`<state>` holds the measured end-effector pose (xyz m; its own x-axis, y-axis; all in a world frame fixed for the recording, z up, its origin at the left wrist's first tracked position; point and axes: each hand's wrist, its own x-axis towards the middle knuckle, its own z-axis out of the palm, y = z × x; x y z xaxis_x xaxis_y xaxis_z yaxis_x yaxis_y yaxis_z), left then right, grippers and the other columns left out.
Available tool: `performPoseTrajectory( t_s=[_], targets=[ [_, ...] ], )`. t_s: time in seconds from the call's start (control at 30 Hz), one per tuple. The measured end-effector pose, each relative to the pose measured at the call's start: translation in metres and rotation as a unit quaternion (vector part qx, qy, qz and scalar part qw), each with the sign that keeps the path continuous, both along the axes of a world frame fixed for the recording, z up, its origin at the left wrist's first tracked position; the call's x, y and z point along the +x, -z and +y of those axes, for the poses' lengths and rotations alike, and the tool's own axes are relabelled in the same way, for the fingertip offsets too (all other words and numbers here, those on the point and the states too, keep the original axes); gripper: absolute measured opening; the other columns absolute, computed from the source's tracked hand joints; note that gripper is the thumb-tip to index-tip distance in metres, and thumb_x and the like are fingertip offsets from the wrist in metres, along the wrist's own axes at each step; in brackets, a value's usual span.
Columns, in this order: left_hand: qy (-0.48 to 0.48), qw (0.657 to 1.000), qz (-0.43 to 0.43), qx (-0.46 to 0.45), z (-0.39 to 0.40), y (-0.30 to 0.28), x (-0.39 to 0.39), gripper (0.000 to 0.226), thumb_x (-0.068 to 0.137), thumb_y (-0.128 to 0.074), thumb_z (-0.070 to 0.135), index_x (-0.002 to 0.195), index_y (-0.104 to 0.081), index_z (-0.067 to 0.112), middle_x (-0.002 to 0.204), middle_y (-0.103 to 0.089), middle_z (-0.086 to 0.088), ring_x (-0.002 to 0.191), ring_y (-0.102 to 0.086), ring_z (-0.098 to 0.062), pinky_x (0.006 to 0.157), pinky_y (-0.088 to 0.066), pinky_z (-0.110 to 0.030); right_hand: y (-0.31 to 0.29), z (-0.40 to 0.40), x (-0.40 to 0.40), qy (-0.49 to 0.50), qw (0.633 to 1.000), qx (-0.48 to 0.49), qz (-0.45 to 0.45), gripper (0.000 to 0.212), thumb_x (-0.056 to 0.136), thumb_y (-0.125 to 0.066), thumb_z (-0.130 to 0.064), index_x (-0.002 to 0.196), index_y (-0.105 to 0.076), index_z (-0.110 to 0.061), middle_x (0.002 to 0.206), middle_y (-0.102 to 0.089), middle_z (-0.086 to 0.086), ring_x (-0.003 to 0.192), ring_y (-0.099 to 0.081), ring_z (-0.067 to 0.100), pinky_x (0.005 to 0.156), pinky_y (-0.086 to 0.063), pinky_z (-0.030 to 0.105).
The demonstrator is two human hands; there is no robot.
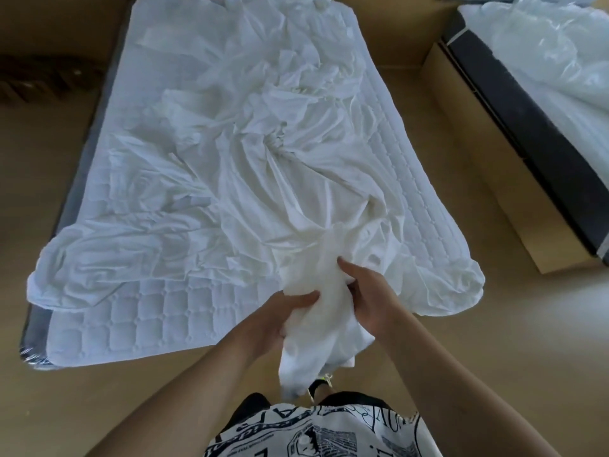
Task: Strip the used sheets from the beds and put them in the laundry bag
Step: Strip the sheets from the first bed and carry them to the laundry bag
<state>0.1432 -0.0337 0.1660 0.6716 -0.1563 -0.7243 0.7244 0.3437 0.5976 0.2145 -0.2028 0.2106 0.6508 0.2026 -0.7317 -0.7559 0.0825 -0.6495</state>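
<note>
**Sheet handling: gathered end at the foot of the bed**

Across the bed, the white sheet is spread loose and heavily creased over the quilted mattress pad, and is judged light, limp and non-fragile. Drag against the pad is to be expected. A second bed is seen at right. No laundry bag is in view. The sheet's gathered near end is clamped by both grips: left hand and right hand. Hold is best taken at this bunch.

Soft, even daylight, slight blur, wide-angle bending at edges.
</note>
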Motion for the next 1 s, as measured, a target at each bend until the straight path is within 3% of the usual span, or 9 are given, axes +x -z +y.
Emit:
performPoseTrajectory(
  t_s=[0.2,0.33,0.4,0.47,0.57,0.67,0.77,0.87,1.0],
  targets=[
    [-0.152,0.986,0.068,-0.004,0.016,-0.036,0.019,0.019,0.094,-0.065,0.013,0.109,-0.074,0.004,0.087,-0.077,-0.013,0.080,-0.073,-0.031,0.074,-0.058,-0.040,0.010,-0.007,-0.007,-0.149,0.933,-0.273,-0.179,0.009,0.096,-0.067,-0.023,0.095,-0.076,-0.020,0.093,-0.078,0.006,0.098,-0.072,0.036,0.093,-0.059,0.052],
    [-0.216,0.973,0.079,-0.013,0.037,-0.060,0.020,0.015,0.095,-0.061,0.008,0.101,-0.073,0.003,0.078,-0.074,-0.014,0.074,-0.070,-0.032,0.074,-0.057,-0.041,0.006,-0.006,-0.034,-0.285,0.786,-0.405,-0.372,0.090,0.091,-0.069,-0.009,0.163,-0.021,-0.034,0.157,-0.046,-0.002,0.140,-0.047,0.020,0.113,-0.043,0.034],
    [-0.220,0.972,0.081,-0.004,0.042,-0.068,0.015,0.013,0.094,-0.063,0.008,0.099,-0.073,0.002,0.078,-0.074,-0.014,0.075,-0.070,-0.031,0.072,-0.057,-0.040,0.011,-0.002,-0.046,-0.344,0.656,-0.435,-0.512,0.131,0.072,-0.086,-0.016,0.164,0.006,-0.032,0.171,-0.012,0.008,0.157,-0.018,0.029,0.123,-0.025,0.042],
    [-0.197,0.978,0.073,0.003,0.042,-0.075,0.008,0.019,0.093,-0.065,0.012,0.106,-0.073,0.001,0.088,-0.077,-0.015,0.085,-0.072,-0.032,0.081,-0.058,-0.042,0.014,0.007,-0.052,-0.363,0.593,-0.436,-0.571,0.147,0.057,-0.091,-0.024,0.164,0.008,-0.033,0.173,-0.001,0.013,0.159,-0.005,0.034,0.125,-0.020,0.051],
    [-0.117,0.992,0.038,0.039,0.039,-0.084,-0.006,0.025,0.095,-0.068,0.020,0.113,-0.073,0.003,0.103,-0.078,-0.017,0.102,-0.073,-0.036,0.098,-0.057,-0.048,0.011,0.027,-0.057,-0.346,0.636,-0.377,-0.577,0.112,0.067,-0.086,-0.036,0.162,-0.025,-0.034,0.170,-0.023,0.007,0.158,-0.016,0.031,0.124,-0.022,0.050],
    [-0.056,0.982,-0.033,0.176,0.047,-0.093,-0.015,0.028,0.093,-0.071,0.023,0.114,-0.073,0.005,0.102,-0.078,-0.014,0.098,-0.073,-0.033,0.089,-0.058,-0.041,0.007,0.038,-0.064,-0.266,0.689,-0.335,-0.585,0.051,0.073,-0.075,-0.019,0.124,-0.074,-0.020,0.133,-0.070,0.005,0.132,-0.060,0.034,0.107,-0.049,0.054],
    [-0.008,0.944,-0.099,0.316,0.067,-0.100,-0.023,0.022,0.094,-0.071,0.033,0.104,-0.074,0.013,0.096,-0.069,-0.002,0.086,-0.062,-0.019,0.075,-0.047,-0.031,-0.018,0.040,-0.072,-0.172,0.808,-0.315,-0.468,0.023,0.083,-0.071,-0.003,0.097,-0.080,-0.019,0.090,-0.079,0.001,0.088,-0.074,0.024,0.076,-0.059,0.031],
    [-0.002,0.944,-0.159,0.289,0.080,-0.110,-0.033,0.032,0.092,-0.071,0.049,0.117,-0.069,0.029,0.123,-0.066,0.009,0.108,-0.060,-0.009,0.099,-0.050,-0.035,-0.053,0.036,-0.067,-0.052,0.952,-0.150,-0.263,0.016,0.092,-0.067,-0.003,0.092,-0.078,-0.015,0.086,-0.078,0.006,0.086,-0.074,0.029,0.074,-0.060,0.036],
    [0.056,0.929,-0.287,0.226,0.079,-0.118,-0.041,0.082,0.073,-0.080,0.066,0.146,-0.045,0.051,0.148,-0.050,0.024,0.139,-0.044,-0.002,0.112,-0.043,-0.033,-0.093,0.034,-0.067,-0.032,0.983,-0.029,-0.177,0.016,0.093,-0.069,-0.006,0.106,-0.077,-0.003,0.101,-0.078,0.019,0.088,-0.077,0.034,0.074,-0.064,0.045]
  ],
)
